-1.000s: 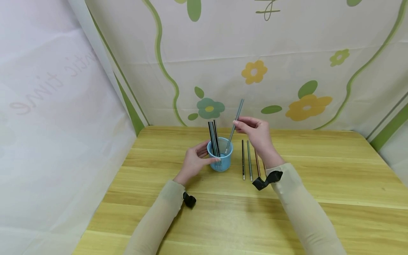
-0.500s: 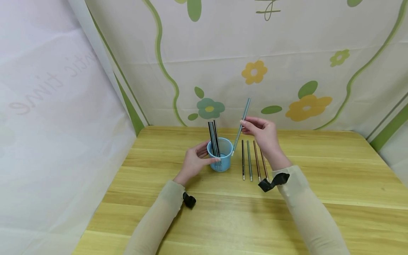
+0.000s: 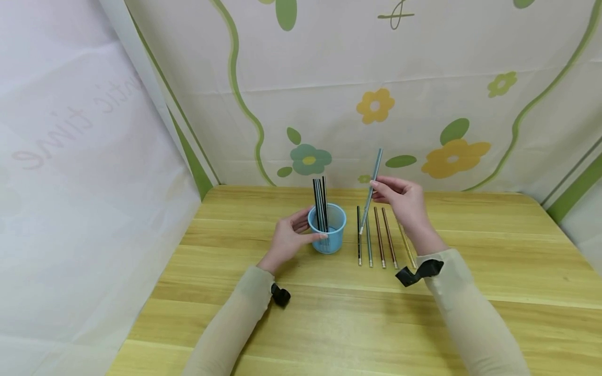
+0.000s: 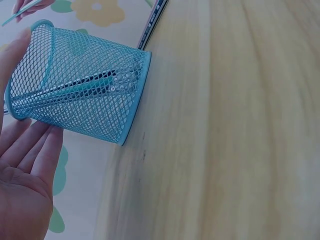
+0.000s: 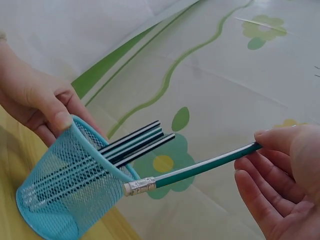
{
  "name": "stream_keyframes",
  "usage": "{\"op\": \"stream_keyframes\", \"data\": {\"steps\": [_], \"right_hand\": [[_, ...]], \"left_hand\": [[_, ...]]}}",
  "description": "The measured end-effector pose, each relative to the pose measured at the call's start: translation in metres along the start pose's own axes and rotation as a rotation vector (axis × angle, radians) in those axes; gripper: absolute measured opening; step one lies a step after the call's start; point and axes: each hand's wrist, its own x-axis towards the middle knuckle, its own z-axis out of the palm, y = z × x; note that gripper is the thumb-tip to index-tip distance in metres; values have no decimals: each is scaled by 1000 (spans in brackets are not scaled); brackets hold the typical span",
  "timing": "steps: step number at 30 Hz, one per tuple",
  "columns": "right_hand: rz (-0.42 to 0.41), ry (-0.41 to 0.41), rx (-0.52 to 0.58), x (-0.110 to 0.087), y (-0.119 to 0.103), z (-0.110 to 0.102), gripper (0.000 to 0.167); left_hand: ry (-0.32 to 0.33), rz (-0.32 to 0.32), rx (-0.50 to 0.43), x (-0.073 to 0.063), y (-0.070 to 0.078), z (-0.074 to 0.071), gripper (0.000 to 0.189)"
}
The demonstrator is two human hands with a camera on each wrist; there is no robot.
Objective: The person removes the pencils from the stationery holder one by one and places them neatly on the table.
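A light-blue mesh pencil cup [image 3: 329, 244] stands on the table. My left hand [image 3: 288, 236] holds it from the left, with the thumb at the near rim and the other fingers around its far side. Several black and teal pencils [image 5: 145, 140] lean inside, eraser ends down. To the right of the cup, my right hand [image 3: 405, 203] pinches a teal pencil [image 5: 200, 168] between thumb and fingers. That pencil is raised and tilted, with its eraser end [image 5: 137, 186] lowest. In the head view it overlaps the row of pencils lying below.
A spaced row lies right of the cup: a black pencil [image 3: 359, 251], a teal pencil [image 3: 369, 250], two brown pencils [image 3: 379, 237] and a yellow pencil [image 3: 407, 245] partly behind my right wrist. A printed fabric wall [image 3: 301, 68] rises at the table's back edge.
My right hand has drawn the teal pencil out of the cup and carried it rightward, exposing more of the row. My left hand and the cup have shifted very slightly right.
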Motion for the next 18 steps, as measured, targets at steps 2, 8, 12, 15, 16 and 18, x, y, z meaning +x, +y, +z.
{"op": "stream_keyframes", "data": {"steps": [2, 8, 12, 15, 16, 18], "right_hand": [[6, 2, -24, -1, 0, -5, 49], [15, 1, -75, -4, 3, -18, 50], [34, 4, -122, -5, 8, -27, 52], [56, 0, -169, -7, 14, -32, 52], [63, -1, -183, -8, 16, -34, 51], [81, -5, -204, -9, 20, -38, 50]], "left_hand": [[-2, 3, -4, 0, 0, 0, 81], [-1, 3, -10, 0, -1, 0, 80], [1, -9, -14, 1, -1, 0, 80], [2, -21, -15, -2, 9, 1, 79], [1, -25, -16, -4, 14, 1, 79], [0, -25, -11, -7, 23, 2, 78]]}}
